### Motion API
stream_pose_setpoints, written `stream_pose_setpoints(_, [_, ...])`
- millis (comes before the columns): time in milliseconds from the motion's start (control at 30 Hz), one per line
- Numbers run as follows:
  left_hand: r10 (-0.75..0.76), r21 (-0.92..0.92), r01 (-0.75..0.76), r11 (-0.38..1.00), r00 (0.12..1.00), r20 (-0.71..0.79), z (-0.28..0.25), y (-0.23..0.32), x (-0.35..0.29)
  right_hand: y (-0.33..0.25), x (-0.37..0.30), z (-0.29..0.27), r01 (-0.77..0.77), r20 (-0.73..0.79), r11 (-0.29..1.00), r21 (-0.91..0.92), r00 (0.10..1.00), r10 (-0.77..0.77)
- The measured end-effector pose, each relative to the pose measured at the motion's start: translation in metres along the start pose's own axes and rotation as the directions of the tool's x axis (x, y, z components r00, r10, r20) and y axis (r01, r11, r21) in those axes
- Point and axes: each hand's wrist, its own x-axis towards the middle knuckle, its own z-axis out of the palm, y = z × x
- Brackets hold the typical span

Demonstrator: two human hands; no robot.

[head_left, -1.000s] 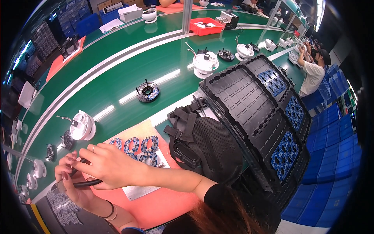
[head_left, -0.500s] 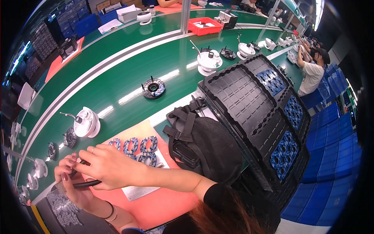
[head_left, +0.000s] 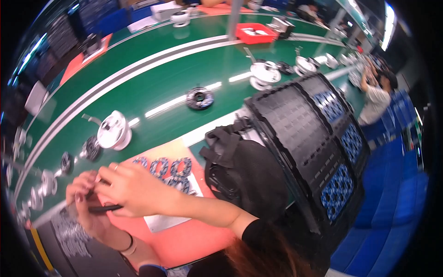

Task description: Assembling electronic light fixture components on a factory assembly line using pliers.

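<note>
My two hands meet at the lower left, above an orange-pink mat. My right hand reaches across from the right, fingers bent around a slim black bar-like object; motion blur and the fingers hide its exact kind. Close against it, my left hand is closed, its fingertips meeting those of the right; whatever it grips is hidden. Just beyond the right wrist, several blue ring-shaped circuit boards lie on the mat and on a white sheet.
A green conveyor carries white rounded housings and a black round part. To the right sit a black bag and black trays with blue boards. Grey pieces lie at lower left. A co-worker sits far right.
The view has shifted and blurred, so the scene sits a little further right. Both hands stay together around the black object; the round part on the conveyor appears further right.
</note>
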Motion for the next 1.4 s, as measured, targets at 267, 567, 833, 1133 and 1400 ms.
stream_pose_setpoints(267, [-0.053, -0.02, 0.053, 0.998, 0.999, 0.006, 0.018, -0.013, 0.004, 0.007, -0.006, -0.011, -0.114, 0.183, 0.99, -0.087, 0.975, 0.128])
stream_pose_setpoints(567, [-0.116, 0.088, 0.11, 0.99, 0.991, 0.072, -0.002, -0.021, 0.003, 0.011, -0.006, -0.012, -0.103, 0.224, 0.98, -0.172, 0.964, 0.141])
stream_pose_setpoints(833, [-0.37, 0.304, 0.371, 0.877, 0.927, -0.063, -0.075, -0.083, 0.028, 0.08, -0.012, -0.043, -0.453, -0.22, 0.811, -0.37, 0.891, 0.398])
stream_pose_setpoints(1133, [-0.122, 0.905, -0.09, 0.415, 0.981, 0.154, -0.079, -0.213, 0.067, 0.162, 0.024, -0.053, -0.451, -0.201, 0.665, -0.595, 0.885, 0.42])
stream_pose_setpoints(1400, [-0.207, 0.879, 0.037, 0.476, 0.976, 0.072, -0.07, -0.248, 0.094, 0.254, 0.057, -0.057, 0.107, 0.347, 0.611, -0.785, 0.892, 0.29])
